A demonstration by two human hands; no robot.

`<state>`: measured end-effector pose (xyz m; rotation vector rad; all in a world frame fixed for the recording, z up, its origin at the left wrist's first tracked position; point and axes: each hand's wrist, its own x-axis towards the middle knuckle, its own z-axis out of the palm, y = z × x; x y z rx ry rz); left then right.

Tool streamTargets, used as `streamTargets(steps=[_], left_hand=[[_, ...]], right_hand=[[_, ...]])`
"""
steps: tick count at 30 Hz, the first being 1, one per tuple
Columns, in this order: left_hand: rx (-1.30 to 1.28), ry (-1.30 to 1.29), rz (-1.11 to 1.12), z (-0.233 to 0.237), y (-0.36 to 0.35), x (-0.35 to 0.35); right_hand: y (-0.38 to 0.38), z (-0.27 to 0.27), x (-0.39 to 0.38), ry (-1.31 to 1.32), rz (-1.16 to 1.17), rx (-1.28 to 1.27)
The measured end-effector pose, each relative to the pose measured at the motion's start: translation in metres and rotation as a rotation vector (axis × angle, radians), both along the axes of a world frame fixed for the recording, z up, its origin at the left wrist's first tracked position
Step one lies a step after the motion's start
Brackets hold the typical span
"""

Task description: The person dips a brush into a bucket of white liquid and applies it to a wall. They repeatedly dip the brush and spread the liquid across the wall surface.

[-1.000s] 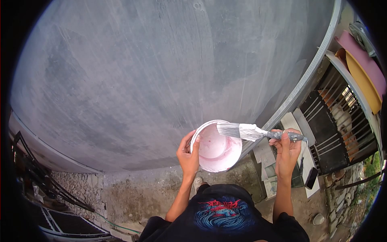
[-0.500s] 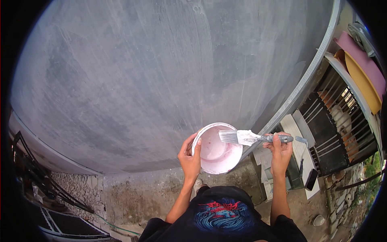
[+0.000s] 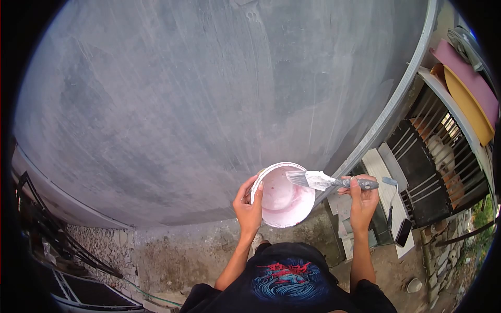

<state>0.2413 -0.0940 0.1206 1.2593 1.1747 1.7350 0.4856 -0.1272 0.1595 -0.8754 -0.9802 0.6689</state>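
- The left hand is gripping the bucket at its left side, the thumb lying over the rim and the fingers wrapping the outer wall.
- The right hand is pinching the brush by its dark, paint-spotted handle, the thumb pressing on top and the handle's end poking out to the right.
- The two hands are staying apart from each other, the bucket and the brush lying between them.
- The bucket is tilting its open mouth toward the view and is showing a pale pink inside with darker pink smears.
- The brush is pointing left, its grey bristles hanging over the far right part of the bucket's mouth; whether they are touching the rim, one cannot tell.
- White paint is coating the middle of the brush.
- Beyond the bucket, a grey, streaky wall is filling the far side.
- To the right, a white board is carrying a black phone-like object near its near end.
- Further right, a barred cage is standing.
- A small white cup is sitting on the floor, near right.
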Motion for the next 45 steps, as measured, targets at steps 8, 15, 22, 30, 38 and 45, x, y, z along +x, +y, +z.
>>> streamTargets(steps=[8, 15, 22, 30, 38, 45], left_hand=[[-0.012, -0.031, -0.017, 0.006, -0.004, 0.004], [-0.027, -0.051, -0.002, 0.004, -0.006, 0.005], [-0.033, -0.048, -0.02, 0.004, -0.007, 0.005], [-0.022, -0.04, -0.032, 0.002, -0.005, 0.007], [-0.055, -0.056, -0.044, 0.004, -0.006, 0.007], [-0.018, -0.051, -0.026, 0.005, -0.006, 0.008]], right_hand=[[-0.004, 0.004, -0.003, -0.04, 0.031, 0.027], [-0.006, 0.002, -0.009, -0.078, 0.034, 0.079], [-0.009, 0.003, -0.012, -0.127, 0.053, 0.089], [-0.007, -0.008, -0.01, -0.255, 0.102, 0.101], [-0.007, -0.006, -0.014, -0.304, 0.106, 0.138], [-0.006, -0.006, -0.016, -0.344, 0.125, 0.139]])
